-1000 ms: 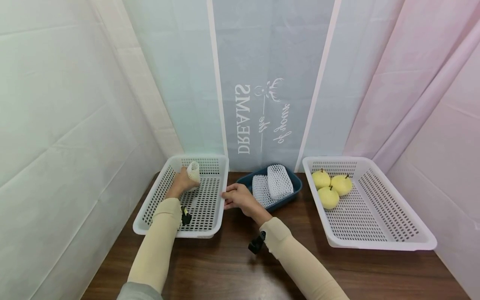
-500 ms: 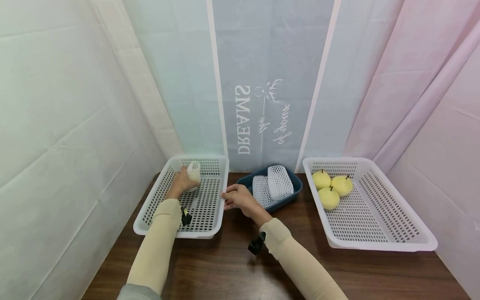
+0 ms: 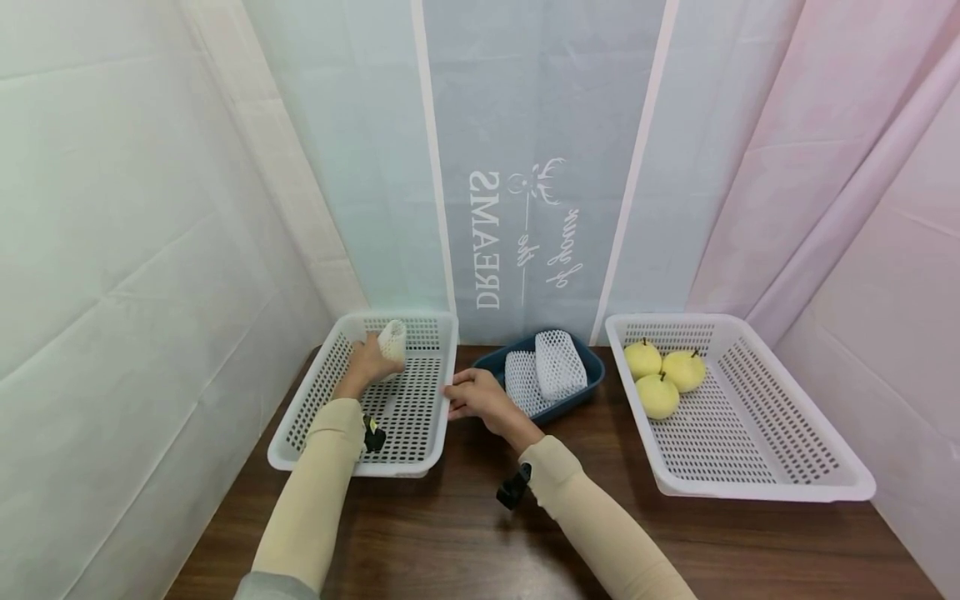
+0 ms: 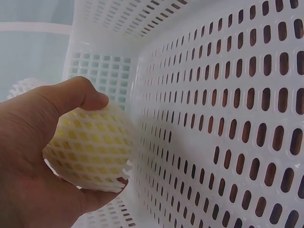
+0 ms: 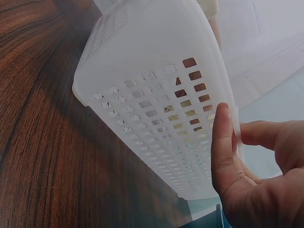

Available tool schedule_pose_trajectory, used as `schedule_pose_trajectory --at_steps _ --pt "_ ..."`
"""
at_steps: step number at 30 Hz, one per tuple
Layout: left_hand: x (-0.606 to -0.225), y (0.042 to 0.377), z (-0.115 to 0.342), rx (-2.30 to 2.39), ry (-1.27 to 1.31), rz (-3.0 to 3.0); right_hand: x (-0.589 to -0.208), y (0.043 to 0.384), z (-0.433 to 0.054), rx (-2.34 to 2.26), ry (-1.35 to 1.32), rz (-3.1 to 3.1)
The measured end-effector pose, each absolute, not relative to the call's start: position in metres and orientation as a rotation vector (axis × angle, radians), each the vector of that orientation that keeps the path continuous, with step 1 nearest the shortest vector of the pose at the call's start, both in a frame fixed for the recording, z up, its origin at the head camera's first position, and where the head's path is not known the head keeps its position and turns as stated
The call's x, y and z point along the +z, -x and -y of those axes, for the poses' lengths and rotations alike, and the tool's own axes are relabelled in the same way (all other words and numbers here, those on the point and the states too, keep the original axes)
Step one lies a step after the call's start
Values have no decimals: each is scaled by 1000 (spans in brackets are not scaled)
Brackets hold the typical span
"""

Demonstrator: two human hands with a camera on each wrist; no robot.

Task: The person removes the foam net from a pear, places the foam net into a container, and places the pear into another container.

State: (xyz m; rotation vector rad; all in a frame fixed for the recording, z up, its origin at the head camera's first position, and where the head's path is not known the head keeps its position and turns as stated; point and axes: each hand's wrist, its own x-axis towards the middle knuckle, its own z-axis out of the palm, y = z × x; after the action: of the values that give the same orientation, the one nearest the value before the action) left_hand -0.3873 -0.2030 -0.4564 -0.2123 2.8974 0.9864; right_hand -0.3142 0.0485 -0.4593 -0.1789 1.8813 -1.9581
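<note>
Inside the left white basket point(image 3: 405, 468), my left hand point(image 3: 365, 367) grips a yellow pear point(image 4: 92, 149) wrapped in a white foam net point(image 3: 392, 337). In the left wrist view the thumb lies over the top of the netted pear and fingers reach beneath it, low in the basket. Loose netting stands up past the hand on the far side. My right hand point(image 3: 480, 396) pinches the right rim of the same basket. The right wrist view shows its thumb and fingers point(image 5: 223, 147) on either side of that rim.
A dark blue tray point(image 3: 596, 371) holding white foam nets point(image 3: 560, 367) stands at the back middle, just beyond the right hand. Three bare pears point(image 3: 657, 395) sit in the right white basket point(image 3: 765, 490). Curtains rise behind the brown wooden table point(image 3: 450, 542).
My left hand has shifted slightly to the right with the netted pear, and the net's top leans further right. The right hand keeps its place on the rim.
</note>
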Motion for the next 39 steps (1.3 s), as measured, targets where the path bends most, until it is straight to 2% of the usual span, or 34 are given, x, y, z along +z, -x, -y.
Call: schedule_pose_trajectory --at_steps 39 --pt "-444 379 188 978 76 -2951 -462 316 -48 -1970 164 -1885"
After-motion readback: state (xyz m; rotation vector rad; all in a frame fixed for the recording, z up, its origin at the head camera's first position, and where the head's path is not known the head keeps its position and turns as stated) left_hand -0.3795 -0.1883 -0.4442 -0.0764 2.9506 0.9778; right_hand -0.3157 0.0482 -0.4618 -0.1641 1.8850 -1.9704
